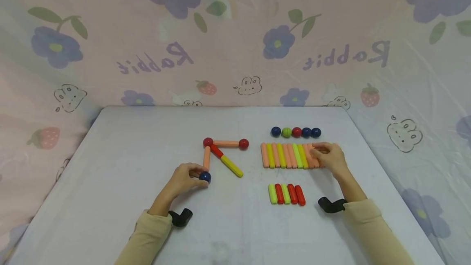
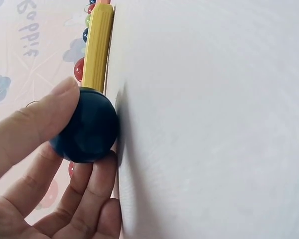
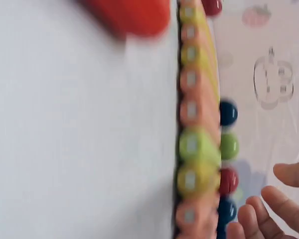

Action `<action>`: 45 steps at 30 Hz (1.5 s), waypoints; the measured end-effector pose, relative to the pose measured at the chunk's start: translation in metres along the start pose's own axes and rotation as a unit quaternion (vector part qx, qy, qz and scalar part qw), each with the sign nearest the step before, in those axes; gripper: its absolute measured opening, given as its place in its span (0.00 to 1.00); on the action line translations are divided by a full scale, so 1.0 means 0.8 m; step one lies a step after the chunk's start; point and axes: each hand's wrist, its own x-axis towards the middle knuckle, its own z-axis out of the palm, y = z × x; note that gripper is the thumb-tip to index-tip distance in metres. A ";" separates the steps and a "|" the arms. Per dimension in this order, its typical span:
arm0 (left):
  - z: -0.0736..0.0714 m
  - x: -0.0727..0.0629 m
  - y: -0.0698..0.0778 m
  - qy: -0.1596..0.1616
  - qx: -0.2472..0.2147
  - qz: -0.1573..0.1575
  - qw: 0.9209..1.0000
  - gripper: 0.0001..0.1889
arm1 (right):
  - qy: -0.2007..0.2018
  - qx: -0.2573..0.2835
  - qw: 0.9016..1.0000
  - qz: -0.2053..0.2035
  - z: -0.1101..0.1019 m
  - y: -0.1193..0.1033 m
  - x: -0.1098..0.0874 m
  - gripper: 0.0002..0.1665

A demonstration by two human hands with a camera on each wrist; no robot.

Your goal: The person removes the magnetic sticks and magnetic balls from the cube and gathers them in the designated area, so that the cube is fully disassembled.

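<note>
My left hand (image 1: pixel 188 178) pinches a dark blue ball (image 1: pixel 205 177) between thumb and fingers, at the near end of an orange stick (image 1: pixel 207 158). That stick's far end meets a red ball (image 1: pixel 208 142), from which another orange stick (image 1: pixel 226 144) runs right to a second red ball (image 1: pixel 243 144). A red stick (image 1: pixel 216 151) and a yellow stick (image 1: pixel 232 166) slant away from the same corner, end to end. Above the right part of a row of long sticks (image 1: pixel 285 155) hovers my right hand (image 1: pixel 330 157), thumb and fingers apart with nothing between them in the right wrist view.
Behind the long sticks is a line of blue, green and red balls (image 1: pixel 296 132). Short green and red sticks (image 1: pixel 287 194) lie nearer me. A patterned curtain (image 1: pixel 228 52) borders the white table (image 1: pixel 110 167) at the back and sides.
</note>
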 end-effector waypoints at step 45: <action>0.001 0.003 0.001 0.002 -0.008 -0.012 1.000 0.19 | -0.134 0.031 0.985 -0.105 0.249 -0.182 -0.028 0.22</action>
